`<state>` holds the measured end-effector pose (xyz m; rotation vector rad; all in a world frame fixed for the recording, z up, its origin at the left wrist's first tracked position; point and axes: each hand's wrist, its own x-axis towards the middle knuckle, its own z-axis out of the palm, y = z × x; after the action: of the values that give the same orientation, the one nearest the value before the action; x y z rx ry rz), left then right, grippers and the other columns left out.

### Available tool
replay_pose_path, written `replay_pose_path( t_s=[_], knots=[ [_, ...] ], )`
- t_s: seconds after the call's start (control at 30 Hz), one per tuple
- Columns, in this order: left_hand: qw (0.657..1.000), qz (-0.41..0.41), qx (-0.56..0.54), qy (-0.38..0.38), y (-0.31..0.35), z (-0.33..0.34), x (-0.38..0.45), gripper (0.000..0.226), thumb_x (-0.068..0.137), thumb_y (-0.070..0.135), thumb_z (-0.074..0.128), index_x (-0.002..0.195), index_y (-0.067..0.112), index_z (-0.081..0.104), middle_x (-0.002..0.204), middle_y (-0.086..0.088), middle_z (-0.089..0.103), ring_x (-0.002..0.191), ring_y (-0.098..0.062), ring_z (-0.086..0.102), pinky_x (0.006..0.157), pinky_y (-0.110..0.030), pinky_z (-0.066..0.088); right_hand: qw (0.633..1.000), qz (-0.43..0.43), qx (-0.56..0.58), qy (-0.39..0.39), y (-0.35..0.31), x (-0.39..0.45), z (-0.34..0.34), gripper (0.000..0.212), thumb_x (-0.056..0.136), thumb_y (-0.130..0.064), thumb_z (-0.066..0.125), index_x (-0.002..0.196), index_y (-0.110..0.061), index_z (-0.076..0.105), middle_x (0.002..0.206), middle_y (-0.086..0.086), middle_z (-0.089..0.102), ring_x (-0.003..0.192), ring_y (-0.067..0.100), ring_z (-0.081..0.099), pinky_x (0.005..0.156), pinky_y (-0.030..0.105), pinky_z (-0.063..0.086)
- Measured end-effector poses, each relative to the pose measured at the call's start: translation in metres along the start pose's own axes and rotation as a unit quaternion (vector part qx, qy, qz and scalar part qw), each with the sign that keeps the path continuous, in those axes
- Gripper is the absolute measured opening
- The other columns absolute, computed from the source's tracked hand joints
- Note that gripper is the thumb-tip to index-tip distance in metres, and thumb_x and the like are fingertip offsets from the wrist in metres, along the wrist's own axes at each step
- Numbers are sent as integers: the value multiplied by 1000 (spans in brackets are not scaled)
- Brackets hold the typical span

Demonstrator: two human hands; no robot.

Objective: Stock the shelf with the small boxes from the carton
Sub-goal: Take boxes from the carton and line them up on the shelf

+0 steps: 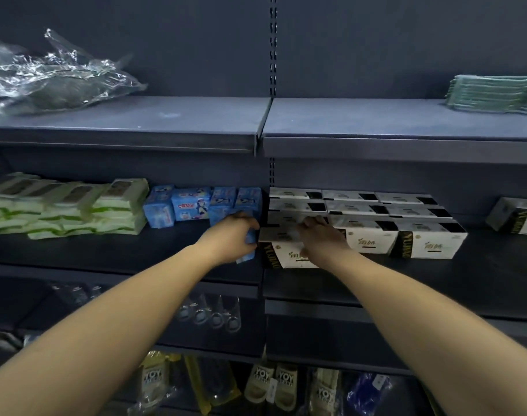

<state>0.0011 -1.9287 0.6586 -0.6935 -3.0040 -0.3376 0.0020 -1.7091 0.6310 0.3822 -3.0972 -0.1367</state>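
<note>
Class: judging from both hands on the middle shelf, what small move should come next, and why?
Probably push the white box under the right hand back level with its row; it sits forward of the neighbouring white boxes. The left hand steadies a blue box.

The scene is dim, with a cool bluish cast over the dark grey metal shelving. Light falls from above and in front, so the recess under each shelf board sinks into shadow. The crumpled clear plastic wrap at upper left throws white glare. Motion blur smears the right hand and the white carton box with black-and-gold end beneath it. Wide-angle distortion bows the shelf edges, and the corners look soft.
</note>
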Motion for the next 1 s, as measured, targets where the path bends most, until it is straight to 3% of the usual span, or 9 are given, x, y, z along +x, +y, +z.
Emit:
replay_pose_path(
  t_s=[0.4, 0.57, 0.63, 0.73, 0.83, 1.0],
  knots=[
    [999, -14, -6, -39, -18, 16, -6, 40, 92, 27, 61, 131, 20, 55, 136, -1, 49, 119, -21, 52, 97, -35, 46, 999, 48, 2, 7, 2, 21, 24, 51, 91, -12, 62, 137, -8, 42, 140, 12, 33, 130, 33, 31, 100, 42, 46],
    [999, -9, 13, -29, -12, 23, -1, 53, 90, 30, 62, 139, 22, 45, 140, -3, 46, 125, -23, 48, 95, -38, 48, 997, 69, 29, 5, -1, 4, 23, 86, 89, -30, 68, 155, -14, 14, 157, 7, 17, 144, 31, 18, 116, 41, 24],
    [1000, -10, 28, -8, -2, 27, 3, 59, 89, 31, 63, 142, 19, 40, 143, -6, 44, 128, -26, 46, 95, -39, 48, 996, 77, 37, 10, -1, -7, 22, 90, 87, -31, 71, 154, -14, 14, 157, 7, 19, 145, 29, 19, 116, 40, 23],
    [999, -1, 45, 10, 18, 38, 10, 65, 87, 28, 65, 143, 14, 37, 143, -10, 41, 125, -30, 46, 94, -42, 48, 994, 94, 45, 25, -3, -24, 21, 86, 85, -30, 72, 153, -16, 21, 154, 8, 30, 141, 29, 31, 109, 41, 34],
    [999, 29, 36, 10, 44, 51, 15, 65, 83, 26, 69, 139, 12, 40, 137, -11, 44, 117, -32, 51, 85, -40, 50, 989, 124, 69, 29, -4, -45, 18, 77, 84, -24, 69, 150, -22, 29, 148, 8, 40, 131, 32, 45, 93, 41, 45],
    [992, 123, 21, 0, 108, 76, 11, 61, 82, 27, 65, 137, 14, 43, 131, -10, 49, 116, -32, 52, 87, -43, 50, 984, 164, 46, 49, 15, -103, 18, 51, 84, -19, 67, 131, -15, 48, 124, 9, 54, 113, 31, 53, 74, 38, 42]
  ],
)
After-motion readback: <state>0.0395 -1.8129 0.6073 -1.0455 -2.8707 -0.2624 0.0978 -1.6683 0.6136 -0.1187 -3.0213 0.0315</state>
